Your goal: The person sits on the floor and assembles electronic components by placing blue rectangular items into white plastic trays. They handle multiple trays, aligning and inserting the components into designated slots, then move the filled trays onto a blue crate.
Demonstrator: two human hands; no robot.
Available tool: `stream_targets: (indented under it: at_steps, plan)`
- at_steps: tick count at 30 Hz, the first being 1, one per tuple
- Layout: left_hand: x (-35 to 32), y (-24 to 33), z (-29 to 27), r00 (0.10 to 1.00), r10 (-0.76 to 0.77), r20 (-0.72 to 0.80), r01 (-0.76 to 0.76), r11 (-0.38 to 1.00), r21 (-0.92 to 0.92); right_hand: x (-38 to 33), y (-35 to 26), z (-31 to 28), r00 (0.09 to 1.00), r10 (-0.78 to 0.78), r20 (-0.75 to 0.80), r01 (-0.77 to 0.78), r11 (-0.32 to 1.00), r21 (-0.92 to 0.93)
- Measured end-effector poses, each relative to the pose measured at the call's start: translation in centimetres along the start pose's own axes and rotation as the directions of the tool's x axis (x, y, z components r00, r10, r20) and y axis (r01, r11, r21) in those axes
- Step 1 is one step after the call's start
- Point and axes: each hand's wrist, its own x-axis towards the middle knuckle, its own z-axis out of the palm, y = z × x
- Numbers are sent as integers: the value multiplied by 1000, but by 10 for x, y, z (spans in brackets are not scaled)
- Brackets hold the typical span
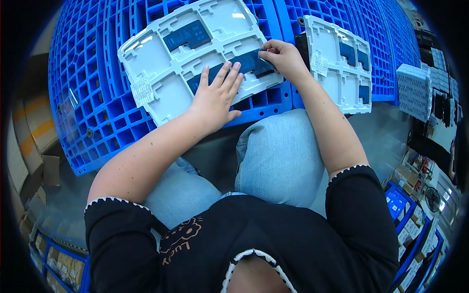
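A white moulded tray (161, 93) with several rectangular pockets lies on a blue plastic pallet (97, 107). My left hand (215, 97) lies flat with spread fingers on a dark flat rectangular part (249, 62) in the tray's near pocket. My right hand (282, 57) pinches the right end of that same dark part with its fingertips. Another dark part (188, 35) sits in a farther pocket. A small white label (142, 91) is stuck on the tray's near-left corner.
A second white tray (337, 83) with dark parts in its pockets leans on the pallet to the right. My knees in light jeans (278, 156) are below the pallet edge. Cardboard boxes (29, 136) stand at left; blue bins (405, 219) and stacked trays (415, 90) at right.
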Motion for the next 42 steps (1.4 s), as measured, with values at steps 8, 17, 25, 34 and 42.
stream_targets:
  at_steps: [8,17,25,34,42]
  plan:
    - [2,1,-3,998,17,54,-20,998,55,1,1,7,991,-124,-53,109,968,-228]
    - [1,0,-3,997,17,81,-22,998,63,-3,-23,1,978,-71,-197,-49,838,-543]
    - [2,0,-2,997,25,72,-29,997,64,-8,-12,0,972,-224,-67,137,777,-614]
    - [-3,-3,-3,998,-43,48,45,998,-38,-13,-12,-4,935,-355,12,275,701,-658]
    - [-10,-15,11,988,-145,-52,129,963,-238,-45,-53,-13,750,-113,652,368,890,-269]
